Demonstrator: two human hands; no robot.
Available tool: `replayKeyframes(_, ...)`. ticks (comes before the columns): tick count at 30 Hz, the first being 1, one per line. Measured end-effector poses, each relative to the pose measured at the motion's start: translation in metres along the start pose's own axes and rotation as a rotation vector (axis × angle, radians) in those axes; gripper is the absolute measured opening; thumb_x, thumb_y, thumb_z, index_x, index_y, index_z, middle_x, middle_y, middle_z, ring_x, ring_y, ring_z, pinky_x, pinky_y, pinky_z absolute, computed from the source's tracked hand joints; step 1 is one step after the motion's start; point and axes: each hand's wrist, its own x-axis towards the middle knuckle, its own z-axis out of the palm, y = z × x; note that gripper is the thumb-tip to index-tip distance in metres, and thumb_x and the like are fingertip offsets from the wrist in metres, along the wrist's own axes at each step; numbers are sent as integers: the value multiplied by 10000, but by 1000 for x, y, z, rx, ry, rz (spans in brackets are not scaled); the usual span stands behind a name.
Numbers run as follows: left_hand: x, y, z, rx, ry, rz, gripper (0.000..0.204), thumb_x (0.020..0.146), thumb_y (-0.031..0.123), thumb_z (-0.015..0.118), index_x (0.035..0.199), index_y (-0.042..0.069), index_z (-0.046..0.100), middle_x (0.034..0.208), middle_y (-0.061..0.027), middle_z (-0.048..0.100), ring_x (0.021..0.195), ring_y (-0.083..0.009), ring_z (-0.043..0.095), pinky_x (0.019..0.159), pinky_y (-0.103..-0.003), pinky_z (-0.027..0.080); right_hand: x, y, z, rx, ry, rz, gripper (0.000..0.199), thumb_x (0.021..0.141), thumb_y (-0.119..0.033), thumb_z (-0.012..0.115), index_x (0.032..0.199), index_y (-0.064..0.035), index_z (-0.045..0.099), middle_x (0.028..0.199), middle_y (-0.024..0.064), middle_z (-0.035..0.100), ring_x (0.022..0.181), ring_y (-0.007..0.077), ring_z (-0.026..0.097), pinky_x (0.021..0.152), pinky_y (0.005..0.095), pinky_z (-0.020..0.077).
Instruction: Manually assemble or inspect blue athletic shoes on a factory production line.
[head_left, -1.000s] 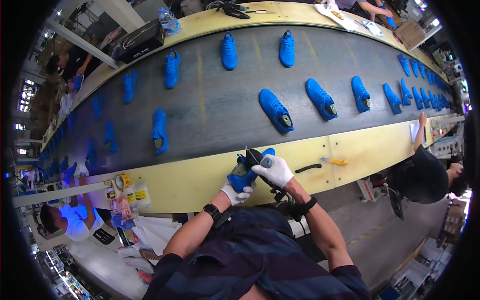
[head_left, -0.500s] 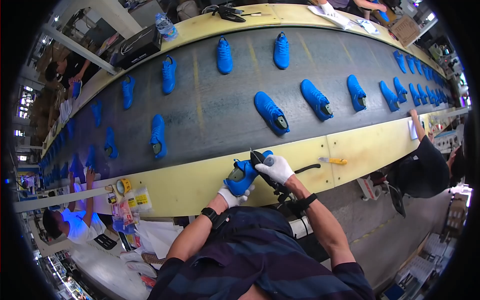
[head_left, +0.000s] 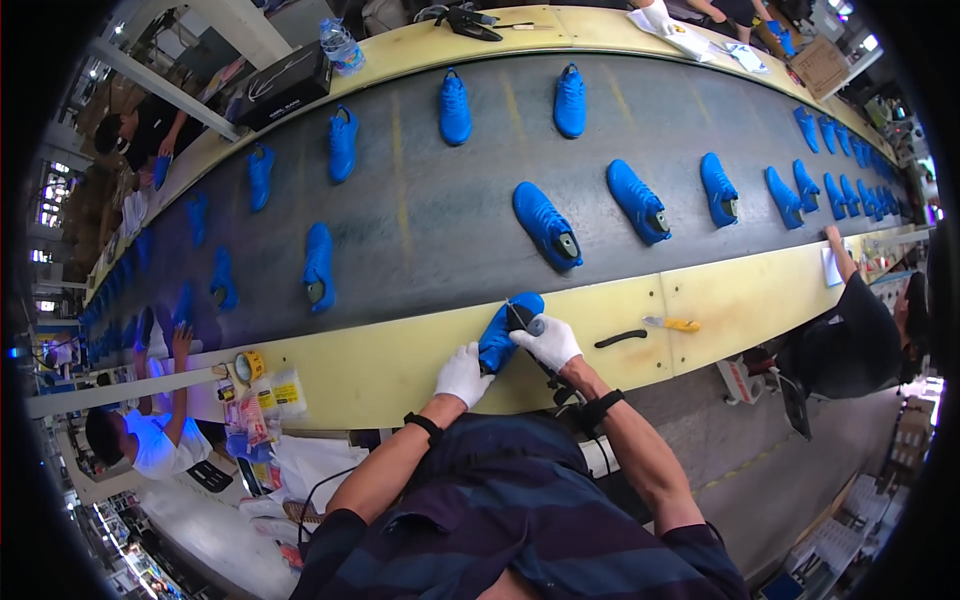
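Above the near cream ledge, a blue sneaker (head_left: 497,340) is held between my hands, its toe end pointing toward the conveyor. My left hand (head_left: 463,376), in a white glove, is closed on the heel end of the sneaker. In my white-gloved right hand (head_left: 550,345) is a black hand-held tool (head_left: 519,316) with a grey round end and a thin tip, lying against the upper part of the sneaker. The tool's exact kind does not show. Dark cords hang under my right wrist.
A yellow-handled knife (head_left: 680,325) and a curved black piece (head_left: 620,338) lie right of my hands on the ledge (head_left: 360,385). Yellow tape (head_left: 250,366) stands left. Blue sneakers (head_left: 547,226) line the grey conveyor (head_left: 440,200). Co-workers sit at both sides.
The sneaker has turned in my hands, so its opening no longer faces up. My left hand has shifted from beneath it to its heel end. The curved black piece now shows fully.
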Motion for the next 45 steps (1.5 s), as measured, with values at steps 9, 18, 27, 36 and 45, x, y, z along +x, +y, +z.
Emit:
replayKeyframes(9, 48, -47, 25, -641, -136, 55, 474, 947, 267, 656, 1322, -23, 641, 1184, -234, 730, 1119, -382, 690, 1001, -419, 518, -42, -33, 4, -97, -34, -120, 480, 852, -522, 808, 958, -65, 706, 863, 154, 754, 824, 364, 743, 781, 430, 579)
replayKeyframes(18, 55, -53, 42, -517, -76, 54, 518, 954, 340, 667, 1349, 11, 601, 1248, -294, 685, 1189, -478, 632, 1014, -494, 505, -24, -35, 20, -169, 169, -65, 474, 841, -490, 847, 872, -53, 667, 737, 160, 711, 717, 378, 722, 672, 441, 563)
replayKeyframes(27, 45, -43, 39, -540, -75, -11, 526, 945, 359, 676, 1328, 6, 605, 1243, -300, 681, 1181, -485, 630, 1006, -515, 502, -36, -27, 11, -162, -3, -13, 460, 856, -490, 825, 922, -58, 683, 843, 177, 740, 826, 388, 732, 767, 446, 568)
replayKeyframes(36, 39, -34, 38, -567, -74, 32, 549, 936, 389, 668, 1353, 37, 603, 1249, -286, 686, 1177, -466, 641, 1015, -496, 507, -57, 38, -27, -360, -60, -84, 467, 827, -517, 825, 883, -68, 708, 796, 171, 738, 782, 392, 732, 741, 465, 574)
replayKeyframes(45, 48, -30, 53, -513, -156, -33, 621, 940, 467, 655, 1346, -1, 611, 1225, -296, 696, 1166, -462, 655, 1012, -492, 511, 8, 97, -119, -265, 407, 263, 402, 875, -396, 774, 1049, -50, 669, 1004, 197, 760, 982, 420, 722, 860, 476, 563)
